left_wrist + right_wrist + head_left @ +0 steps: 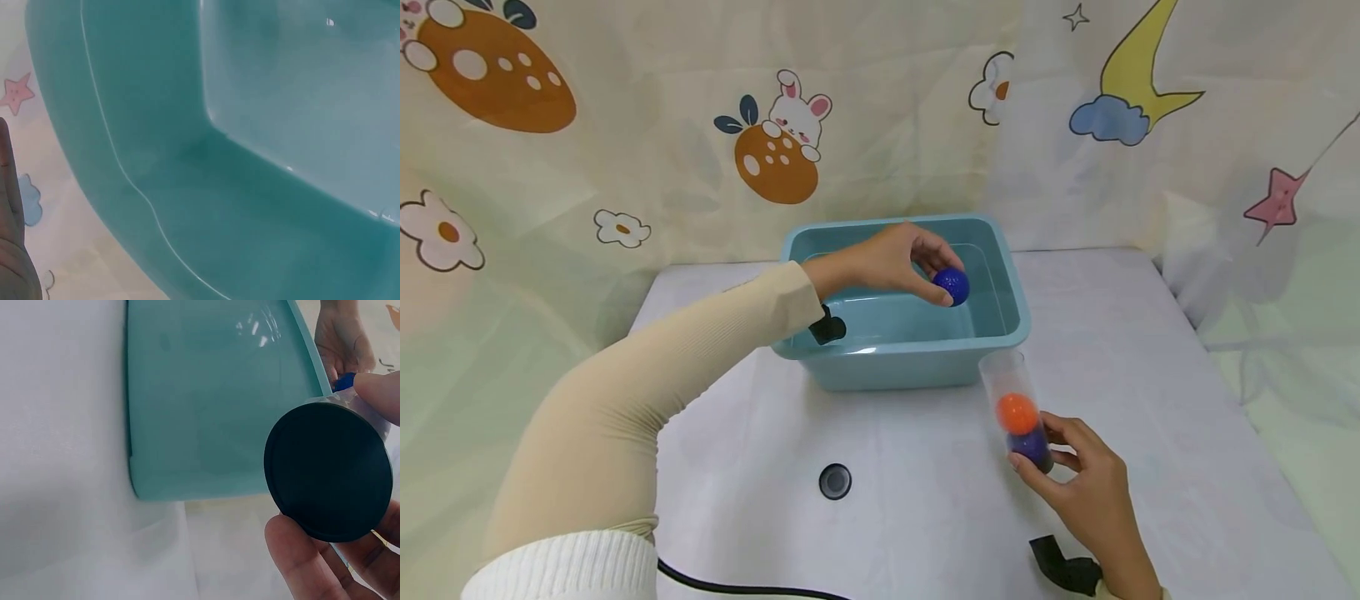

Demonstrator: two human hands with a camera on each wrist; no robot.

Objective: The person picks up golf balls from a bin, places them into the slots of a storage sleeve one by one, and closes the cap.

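Head view takes in a white-covered table [917, 517] and, toward its far edge, a teal plastic basin [887, 368]. Over the basin, the left hand [895, 261] pinches 1 blue ball [952, 286] between thumb and fingers. The right hand [1088, 485] grips a tilted clear tube [1004, 382] near its bottom, mouth by the basin's near right corner. A black end cap [328, 472] closes the base. Inside, 1 orange ball [1017, 414] sits above 1 dark-blue ball [1028, 448]. Progress, as I judge it: 2 balls in, the blue ball still outside, and a black disc [835, 482], seemingly a lid, lying loose on the table.
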